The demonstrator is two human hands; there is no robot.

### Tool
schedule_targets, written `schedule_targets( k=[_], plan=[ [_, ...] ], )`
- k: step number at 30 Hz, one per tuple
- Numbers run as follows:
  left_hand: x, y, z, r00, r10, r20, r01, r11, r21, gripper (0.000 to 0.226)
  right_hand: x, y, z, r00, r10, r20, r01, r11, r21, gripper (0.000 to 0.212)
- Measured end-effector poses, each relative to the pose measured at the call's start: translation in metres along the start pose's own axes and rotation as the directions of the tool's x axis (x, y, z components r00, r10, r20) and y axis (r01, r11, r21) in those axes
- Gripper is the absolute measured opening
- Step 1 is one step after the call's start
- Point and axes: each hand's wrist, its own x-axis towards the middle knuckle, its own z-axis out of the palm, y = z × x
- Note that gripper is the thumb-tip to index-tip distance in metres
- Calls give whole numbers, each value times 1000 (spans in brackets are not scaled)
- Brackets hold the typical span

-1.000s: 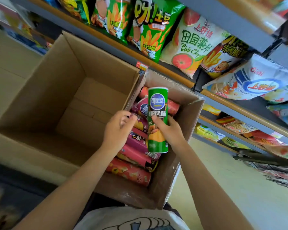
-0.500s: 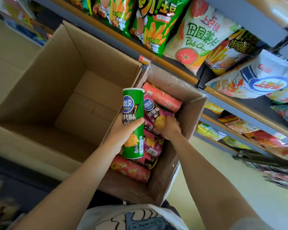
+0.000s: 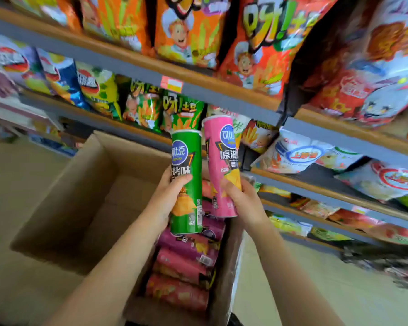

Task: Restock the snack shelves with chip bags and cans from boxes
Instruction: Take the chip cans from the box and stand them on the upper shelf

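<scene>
- Left hand (image 3: 167, 196): fingers curled round the green can (image 3: 187, 182), thumb laid across the printed front near mid-height. Can held upright, lid up.
- Right hand (image 3: 244, 201): fingers and thumb wrapped round the lower half of the pink can (image 3: 222, 165). Can upright with a slight tilt, top leaning left.
- The 2 cans sit side by side above the small box (image 3: 224, 274), pink higher than green; whether they touch, cannot tell.
- Small box: more cans (image 3: 184, 260) lying flat in a stack, pink, purple and red labels, blurred.
- Big box (image 3: 64, 203): open, just left of the small box, touching it.
- Shelves (image 3: 222, 95): grey edges with wood lips, several tiers behind the cans, packed with chip bags (image 3: 186, 31); orange ones on the top tier, green ones directly behind the green can.
- Price tag (image 3: 172, 84) on the upper shelf edge.
</scene>
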Motion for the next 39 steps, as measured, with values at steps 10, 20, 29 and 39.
schedule_targets(
  k=[10,20,29,39],
  plan=[
    [-127,219,203,662,691,290,-700,708,-92,50,-116,-200,-165,715,-652,-252,684,727,57,34],
    [-105,290,392,488,811,321,-847,530,-52,83,-85,-294,-325,439,-771,-461,737,603,-306,30],
    [-41,298,444,553,774,308,-832,497,245,78,-25,-310,-366,553,-728,-405,626,684,-375,47],
    [-55,287,405,458,844,279,-832,296,469,32,-2,-323,-359,616,-727,-305,625,686,-373,65]
  ],
)
